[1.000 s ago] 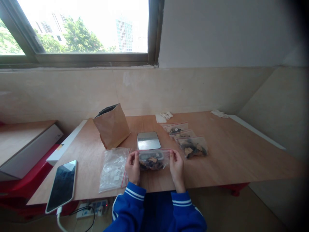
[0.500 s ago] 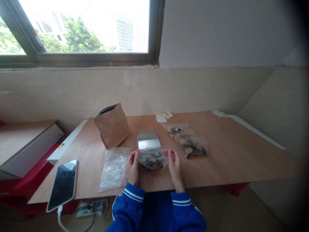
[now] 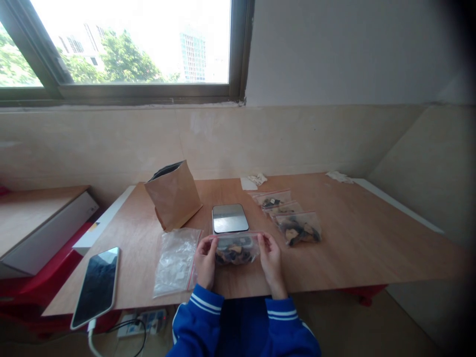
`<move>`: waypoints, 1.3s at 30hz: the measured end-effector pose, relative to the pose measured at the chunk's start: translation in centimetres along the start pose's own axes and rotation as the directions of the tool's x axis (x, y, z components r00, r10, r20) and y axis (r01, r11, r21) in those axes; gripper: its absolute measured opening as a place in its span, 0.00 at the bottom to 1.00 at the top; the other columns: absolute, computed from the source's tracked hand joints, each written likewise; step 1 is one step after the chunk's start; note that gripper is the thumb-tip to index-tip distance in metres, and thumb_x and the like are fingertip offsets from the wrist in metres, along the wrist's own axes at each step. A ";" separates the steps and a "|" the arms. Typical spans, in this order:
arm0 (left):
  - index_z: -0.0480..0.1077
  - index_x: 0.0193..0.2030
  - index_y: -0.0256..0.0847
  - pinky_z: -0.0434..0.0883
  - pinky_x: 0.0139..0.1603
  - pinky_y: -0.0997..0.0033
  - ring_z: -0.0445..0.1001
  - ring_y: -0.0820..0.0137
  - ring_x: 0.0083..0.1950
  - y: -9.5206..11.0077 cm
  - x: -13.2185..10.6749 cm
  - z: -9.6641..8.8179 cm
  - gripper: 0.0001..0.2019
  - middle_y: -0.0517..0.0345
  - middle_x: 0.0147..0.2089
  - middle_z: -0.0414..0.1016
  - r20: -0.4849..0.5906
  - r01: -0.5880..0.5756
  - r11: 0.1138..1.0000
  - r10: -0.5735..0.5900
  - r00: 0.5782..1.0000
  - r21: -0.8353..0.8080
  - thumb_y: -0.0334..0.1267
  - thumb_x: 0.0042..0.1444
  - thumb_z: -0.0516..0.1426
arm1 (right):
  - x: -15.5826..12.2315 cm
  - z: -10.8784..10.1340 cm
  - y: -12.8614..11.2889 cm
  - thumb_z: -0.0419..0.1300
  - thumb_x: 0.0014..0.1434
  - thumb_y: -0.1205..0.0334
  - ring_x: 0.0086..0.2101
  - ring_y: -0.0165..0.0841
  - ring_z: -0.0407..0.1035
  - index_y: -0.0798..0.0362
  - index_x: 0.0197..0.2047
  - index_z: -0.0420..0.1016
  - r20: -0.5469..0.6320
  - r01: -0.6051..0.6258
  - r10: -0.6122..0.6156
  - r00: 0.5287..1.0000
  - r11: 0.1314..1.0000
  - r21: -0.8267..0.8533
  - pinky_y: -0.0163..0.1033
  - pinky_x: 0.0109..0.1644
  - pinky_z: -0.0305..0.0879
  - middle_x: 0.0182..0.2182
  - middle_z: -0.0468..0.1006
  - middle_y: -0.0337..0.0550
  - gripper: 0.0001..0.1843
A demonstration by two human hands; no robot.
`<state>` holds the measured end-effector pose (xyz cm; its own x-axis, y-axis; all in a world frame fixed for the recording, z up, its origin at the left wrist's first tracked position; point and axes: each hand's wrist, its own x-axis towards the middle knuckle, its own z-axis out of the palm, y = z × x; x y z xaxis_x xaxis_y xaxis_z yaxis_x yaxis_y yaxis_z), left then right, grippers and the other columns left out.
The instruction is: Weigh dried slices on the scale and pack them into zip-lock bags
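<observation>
A clear zip bag point(image 3: 235, 252) with dark and tan pieces inside is stretched between my two hands near the table's front edge. My left hand point(image 3: 206, 260) pinches its upper left corner, and my right hand point(image 3: 270, 260) grips the upper right corner. The bag's red-lined top edge runs level between them. Just behind it lies a flat scale with a silvery plate point(image 3: 229, 218), its front side partly covered by the bag. Left of my left hand is a stack of flat, clear zip bags point(image 3: 176, 263).
An upright brown paper bag point(image 3: 174, 196) with its top open stands at the back left. Several filled zip bags point(image 3: 298, 229) lie to the right. A phone point(image 3: 95, 285) with a cable overhangs the left front edge. Crumpled white paper point(image 3: 258, 179) sits near the wall.
The view has tilted slightly upward. The held bag has come a little lower relative to the scale, so more of the scale's plate shows. Both hands keep their hold.
</observation>
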<state>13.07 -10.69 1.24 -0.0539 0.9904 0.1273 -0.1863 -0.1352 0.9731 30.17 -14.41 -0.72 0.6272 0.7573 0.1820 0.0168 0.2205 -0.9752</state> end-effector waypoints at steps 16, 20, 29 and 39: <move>0.73 0.40 0.38 0.68 0.46 0.69 0.73 0.65 0.44 0.6 -0.3 0.1 0.13 0.54 0.39 0.77 0.121 0.025 1.000 -0.025 0.992 0.005 0.46 0.54 0.59 | -0.6 1.3 0.0 0.57 0.56 0.43 0.40 0.40 0.74 0.52 0.43 0.73 0.121 -0.120 0.104 0.987 0.983 0.138 0.42 0.43 0.70 0.39 0.80 0.48 0.22; 0.74 0.38 0.37 0.68 0.45 0.70 0.73 0.66 0.42 0.6 -0.2 0.0 0.13 0.54 0.37 0.77 0.082 0.015 1.000 -0.016 0.997 0.017 0.46 0.52 0.60 | -0.4 1.1 -0.3 0.58 0.55 0.41 0.36 0.40 0.74 0.54 0.38 0.76 0.099 -0.084 0.077 0.992 0.994 0.073 0.41 0.41 0.69 0.34 0.81 0.48 0.23; 0.75 0.34 0.38 0.68 0.43 0.72 0.74 0.67 0.39 0.9 -0.4 0.3 0.12 0.56 0.34 0.77 0.083 0.021 0.998 -0.026 0.996 0.066 0.46 0.50 0.62 | -0.6 1.1 -0.6 0.56 0.55 0.39 0.33 0.40 0.74 0.53 0.33 0.73 -0.071 0.010 -0.012 0.997 1.000 -0.027 0.42 0.40 0.70 0.31 0.80 0.47 0.24; 0.75 0.39 0.36 0.70 0.47 0.68 0.75 0.64 0.44 1.6 -0.5 0.8 0.14 0.52 0.40 0.78 0.178 0.088 0.996 -0.081 0.981 -0.034 0.45 0.51 0.61 | -0.7 1.4 -0.2 0.58 0.55 0.43 0.41 0.41 0.75 0.52 0.52 0.69 0.079 -0.107 0.095 0.992 0.978 0.177 0.42 0.43 0.71 0.43 0.80 0.49 0.28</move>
<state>13.59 -11.39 2.87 0.1365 0.9874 0.0801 -0.2236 -0.0481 0.9735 28.64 -14.11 -0.47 0.5628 0.8208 0.0982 -0.1891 0.2435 -0.9513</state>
